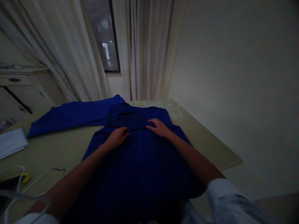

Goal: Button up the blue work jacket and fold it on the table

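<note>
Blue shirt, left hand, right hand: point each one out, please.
blue shirt (140, 161), head view, middle of the body panel.
left hand (119, 136), head view, back of the hand.
right hand (158, 127), head view, back of the hand.

My feed shows a dim room. A plain pale wall (233, 77) fills the right half of the frame. At upper centre, a dark-framed window (102, 34) shows night outside, with lit panes of a building beyond. Pale curtains (149, 49) hang on either side of it, the left one sweeping in a slant toward the left edge. At the left edge I see a pale cabinet (21, 90) with dark handles. A yellowish table (205, 137) spans the middle, its right corner rounded. At lower right, a strip of floor (280, 199) looks darker than the wall.
</note>
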A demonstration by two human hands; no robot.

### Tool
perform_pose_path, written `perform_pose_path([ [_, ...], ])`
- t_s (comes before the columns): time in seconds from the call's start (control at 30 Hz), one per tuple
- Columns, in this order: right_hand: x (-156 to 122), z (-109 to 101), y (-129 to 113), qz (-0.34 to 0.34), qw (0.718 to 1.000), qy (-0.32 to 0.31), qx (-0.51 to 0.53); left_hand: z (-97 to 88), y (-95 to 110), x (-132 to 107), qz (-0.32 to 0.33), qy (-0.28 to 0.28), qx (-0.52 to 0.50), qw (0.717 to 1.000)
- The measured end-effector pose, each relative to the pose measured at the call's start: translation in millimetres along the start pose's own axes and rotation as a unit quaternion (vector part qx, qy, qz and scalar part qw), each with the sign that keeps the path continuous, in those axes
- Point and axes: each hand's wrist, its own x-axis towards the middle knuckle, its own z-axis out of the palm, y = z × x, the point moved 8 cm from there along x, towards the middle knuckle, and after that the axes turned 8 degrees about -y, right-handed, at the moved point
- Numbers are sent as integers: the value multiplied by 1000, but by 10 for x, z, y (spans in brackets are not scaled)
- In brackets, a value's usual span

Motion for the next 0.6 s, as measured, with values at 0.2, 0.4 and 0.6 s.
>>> perform_pose_path([
  [0.2,753,846,-218,47,984,-46,-164,320,152,275,-13,106,143,984],
  [0.4,784,196,63,83,990,92,-75,376,113,206,-5,115,152,982],
  [0.6,-533,-1453,1279,287,866,404,-67,371,107,203,-20,111,173,978],
])
